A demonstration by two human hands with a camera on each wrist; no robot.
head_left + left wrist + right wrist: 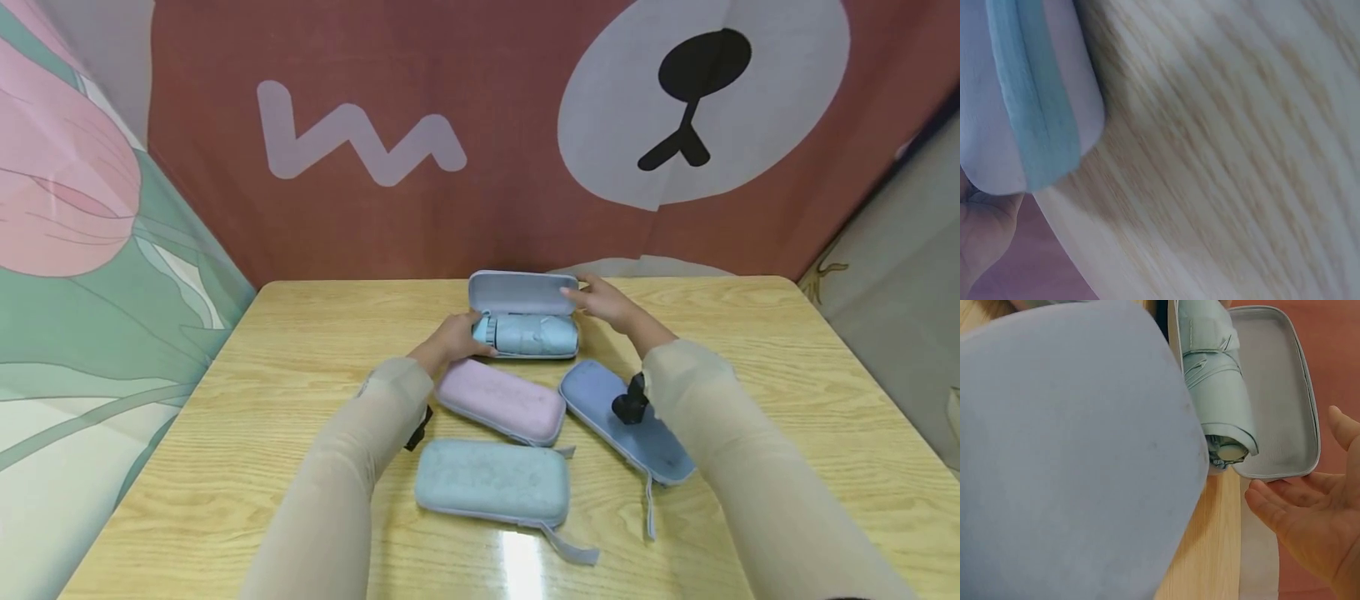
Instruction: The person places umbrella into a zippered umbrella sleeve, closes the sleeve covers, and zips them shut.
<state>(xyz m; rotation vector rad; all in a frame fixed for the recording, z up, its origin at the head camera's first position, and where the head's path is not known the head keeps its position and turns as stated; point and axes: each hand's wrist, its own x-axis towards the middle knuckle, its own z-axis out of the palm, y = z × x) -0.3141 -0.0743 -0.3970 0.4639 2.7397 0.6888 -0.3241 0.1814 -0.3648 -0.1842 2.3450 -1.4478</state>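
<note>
A grey zip case (pixel 522 292) lies unzipped at the back of the table, its lid raised. Inside is a rolled light-blue folding umbrella (pixel 536 335), its cord and end showing in the right wrist view (pixel 1219 394). My left hand (pixel 452 337) grips the left end of this case, thumb at the front and fingers behind. Fairly straight, the fingers of my right hand (pixel 609 307) touch the lid's right end; in the right wrist view that hand (pixel 1316 512) has its palm showing.
Nearer me lie three closed zip cases: a pink one (pixel 501 400), a light teal one (pixel 491 482) and a blue one (pixel 626 425). Grey pull straps (pixel 570 548) trail from them on the wooden table (pixel 315 383). A printed cloth (pixel 495 217) hangs behind.
</note>
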